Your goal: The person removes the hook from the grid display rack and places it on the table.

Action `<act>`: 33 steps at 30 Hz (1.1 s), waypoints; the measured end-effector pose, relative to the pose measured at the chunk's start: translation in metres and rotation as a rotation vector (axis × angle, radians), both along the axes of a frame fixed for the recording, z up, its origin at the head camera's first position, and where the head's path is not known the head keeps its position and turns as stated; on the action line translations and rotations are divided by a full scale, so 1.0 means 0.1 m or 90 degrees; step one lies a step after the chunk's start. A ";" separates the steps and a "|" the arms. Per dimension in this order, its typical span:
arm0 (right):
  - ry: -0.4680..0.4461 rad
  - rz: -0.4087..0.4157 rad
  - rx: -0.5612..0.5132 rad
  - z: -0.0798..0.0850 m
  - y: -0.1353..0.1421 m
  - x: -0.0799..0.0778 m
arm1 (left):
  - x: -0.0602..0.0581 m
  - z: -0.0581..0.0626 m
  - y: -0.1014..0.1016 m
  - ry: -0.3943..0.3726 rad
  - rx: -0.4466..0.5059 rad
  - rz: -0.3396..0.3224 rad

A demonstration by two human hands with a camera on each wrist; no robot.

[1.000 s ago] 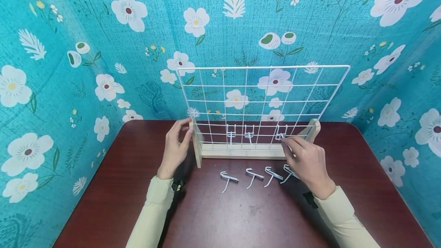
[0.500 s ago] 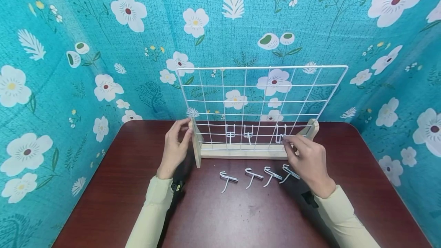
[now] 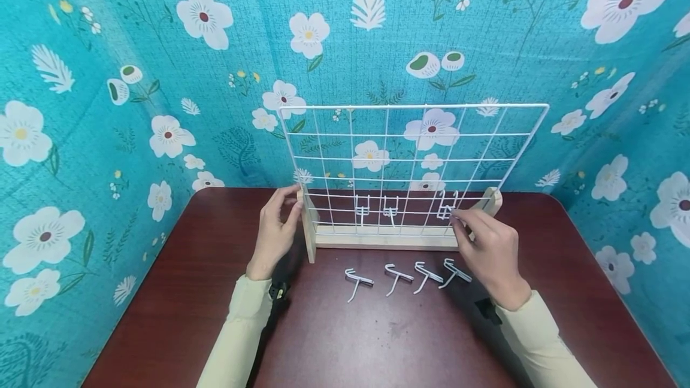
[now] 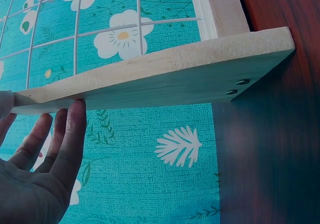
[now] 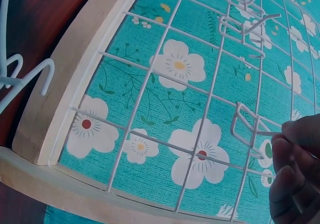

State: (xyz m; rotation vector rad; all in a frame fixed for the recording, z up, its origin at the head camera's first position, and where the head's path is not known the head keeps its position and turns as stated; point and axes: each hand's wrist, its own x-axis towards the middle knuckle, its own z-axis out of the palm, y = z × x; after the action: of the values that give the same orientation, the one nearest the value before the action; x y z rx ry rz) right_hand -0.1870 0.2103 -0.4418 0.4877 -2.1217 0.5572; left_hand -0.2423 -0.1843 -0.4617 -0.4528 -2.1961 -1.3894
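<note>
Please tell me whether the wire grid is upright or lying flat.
Upright: the wire grid rises above its wooden stand, which rests on the table.

Rack [image 3: 385, 242]: on table [image 3: 372, 346], before curtain [image 3: 334, 70].
Loose hooks [image 3: 400, 272]: on table, before rack.
Hung hooks [image 3: 390, 212]: on rack, left of right hand [image 3: 489, 250].

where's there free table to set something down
Free table: between the sleeves, on the person's side of the four loose hooks; also left of the left hand and right of the right hand. Crowded: the thin strip between those hooks and the wooden base.
</note>
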 end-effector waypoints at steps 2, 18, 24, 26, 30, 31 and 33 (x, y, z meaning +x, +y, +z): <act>0.011 0.003 -0.004 0.02 0.00 0.01 | 0.00 0.00 0.01 0.003 -0.002 0.006; 0.020 0.009 0.009 0.04 0.06 0.21 | 0.20 0.29 0.14 0.008 -0.001 0.006; 0.020 0.018 0.017 -0.05 0.12 0.27 | 0.18 0.28 0.13 0.007 -0.004 0.003; 0.022 0.019 0.020 -0.08 0.13 0.29 | 0.18 0.28 0.13 0.006 -0.002 0.002; 0.025 0.011 0.030 -0.14 0.16 0.34 | 0.19 0.28 0.14 0.003 0.001 0.003; 0.026 0.009 0.032 -0.15 0.16 0.35 | 0.19 0.28 0.14 0.003 0.001 0.004; 0.030 0.009 0.033 -0.18 0.18 0.37 | 0.20 0.29 0.14 0.000 0.004 0.004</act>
State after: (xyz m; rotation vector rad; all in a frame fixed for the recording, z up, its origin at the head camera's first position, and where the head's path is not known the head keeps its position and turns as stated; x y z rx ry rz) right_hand -0.1504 0.2282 -0.4593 0.5398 -2.0941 0.4950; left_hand -0.2222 -0.1706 -0.4332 -0.4424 -2.1903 -1.3931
